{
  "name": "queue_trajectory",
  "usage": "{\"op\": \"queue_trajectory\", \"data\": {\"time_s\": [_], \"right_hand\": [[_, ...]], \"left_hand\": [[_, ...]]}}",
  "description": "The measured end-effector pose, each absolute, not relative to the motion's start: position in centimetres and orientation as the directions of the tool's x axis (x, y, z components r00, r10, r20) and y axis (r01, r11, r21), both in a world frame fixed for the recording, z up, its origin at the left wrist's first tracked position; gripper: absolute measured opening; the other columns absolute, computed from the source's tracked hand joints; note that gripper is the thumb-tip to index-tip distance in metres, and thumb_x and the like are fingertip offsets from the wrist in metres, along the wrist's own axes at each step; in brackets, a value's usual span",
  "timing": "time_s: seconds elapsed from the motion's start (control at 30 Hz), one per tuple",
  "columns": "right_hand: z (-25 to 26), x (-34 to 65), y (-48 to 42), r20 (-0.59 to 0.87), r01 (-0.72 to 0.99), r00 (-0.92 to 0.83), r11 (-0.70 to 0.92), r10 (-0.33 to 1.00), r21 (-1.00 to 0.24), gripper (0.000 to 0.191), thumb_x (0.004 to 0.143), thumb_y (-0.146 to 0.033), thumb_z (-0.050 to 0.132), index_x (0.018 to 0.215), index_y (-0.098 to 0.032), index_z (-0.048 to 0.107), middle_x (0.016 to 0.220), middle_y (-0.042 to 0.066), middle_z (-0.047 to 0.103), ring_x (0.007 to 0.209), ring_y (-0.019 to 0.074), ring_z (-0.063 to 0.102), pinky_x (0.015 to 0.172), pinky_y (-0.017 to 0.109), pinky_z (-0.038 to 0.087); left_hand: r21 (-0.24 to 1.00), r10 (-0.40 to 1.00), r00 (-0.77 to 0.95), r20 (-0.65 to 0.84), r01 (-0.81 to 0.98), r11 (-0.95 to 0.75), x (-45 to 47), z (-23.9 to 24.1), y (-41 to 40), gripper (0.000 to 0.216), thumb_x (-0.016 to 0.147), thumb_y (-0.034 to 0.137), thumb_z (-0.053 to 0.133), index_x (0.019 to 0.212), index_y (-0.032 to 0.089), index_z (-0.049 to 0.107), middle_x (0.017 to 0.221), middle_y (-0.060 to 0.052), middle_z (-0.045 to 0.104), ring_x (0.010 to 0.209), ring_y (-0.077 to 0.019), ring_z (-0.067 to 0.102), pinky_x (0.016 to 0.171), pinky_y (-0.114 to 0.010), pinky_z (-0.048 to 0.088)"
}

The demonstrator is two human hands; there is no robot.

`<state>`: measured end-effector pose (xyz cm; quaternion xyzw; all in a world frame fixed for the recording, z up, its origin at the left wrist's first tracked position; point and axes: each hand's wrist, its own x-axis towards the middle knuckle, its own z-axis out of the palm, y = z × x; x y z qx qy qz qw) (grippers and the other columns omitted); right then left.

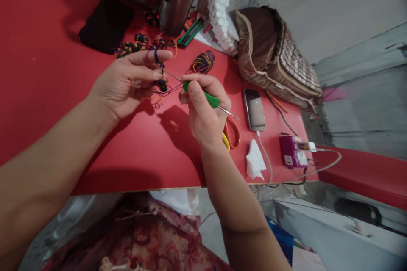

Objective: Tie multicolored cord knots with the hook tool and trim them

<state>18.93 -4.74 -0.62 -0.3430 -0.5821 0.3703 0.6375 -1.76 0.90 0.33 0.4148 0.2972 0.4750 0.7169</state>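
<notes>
Left hand (pixel 122 82) pinching the small dark yarn piece (pixel 162 86), strand looped round a raised finger, likely to keep it taut! Right hand (pixel 208 110) grips the green-handled hook (pixel 212 100) pen-style, presumably for fine control; the yarn piece sits at ten o'clock from that hand. Yarn ball (pixel 203 62) at twelve, probably to feed freely; scissors (pixel 238 135) at four, handy for snipping. Beneath it all, a red bench (pixel 133 156); brown bag (pixel 259 57) at two, a stained grey wall (pixel 343 4) beyond.

Scissors (pixel 238 133), 4 o'clock: partly hidden behind right hand (pixel 206 110) (blades unseen). Metal flask (pixel 180 2), 12 o'clock: top cut off.
</notes>
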Motion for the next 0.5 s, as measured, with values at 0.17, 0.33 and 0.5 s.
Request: {"op": "queue_trajectory", "data": {"time_s": [0.17,0.33,0.5], "right_hand": [[-0.9,18.5,-4.6,0.479,-0.066,0.111,0.487,0.871,-0.871,0.016,0.11,-0.048,0.083,0.114,-0.034,0.089,0.087,-0.003,0.077,0.075,0.0133,0.071,0.074,0.029,0.061],[-0.5,18.0,-5.0,0.558,0.096,0.165,0.55,0.813,-0.829,0.018,0.113,-0.046,0.079,0.114,-0.031,0.088,0.089,-0.002,0.078,0.079,0.0138,0.075,0.077,0.028,0.066],[-0.8,17.6,-5.2,0.614,0.24,0.153,0.574,0.774,-0.783,0.02,0.117,-0.045,0.072,0.116,-0.029,0.084,0.098,0.001,0.08,0.091,0.0169,0.082,0.089,0.034,0.072]], "left_hand": [[0.905,0.948,0.311,0.059,-0.417,0.081,0.1,0.2,-0.4,0.042,0.076,0.032,0.112,0.114,0.037,0.092,0.096,0.0,0.088,0.109,-0.035,0.088,0.071,-0.041,0.068],[0.896,0.975,0.2,0.098,-0.444,0.001,1.0,0.0,-1.1,0.047,0.073,0.038,0.116,0.113,0.036,0.092,0.098,-0.001,0.089,0.112,-0.0351,0.086,0.075,-0.044,0.07],[0.89,0.984,0.167,0.063,-0.455,0.02,1.9,-0.3,-1.7,0.046,0.073,0.042,0.116,0.113,0.036,0.092,0.095,0.0,0.087,0.107,-0.0333,0.086,0.07,-0.042,0.067]]}}
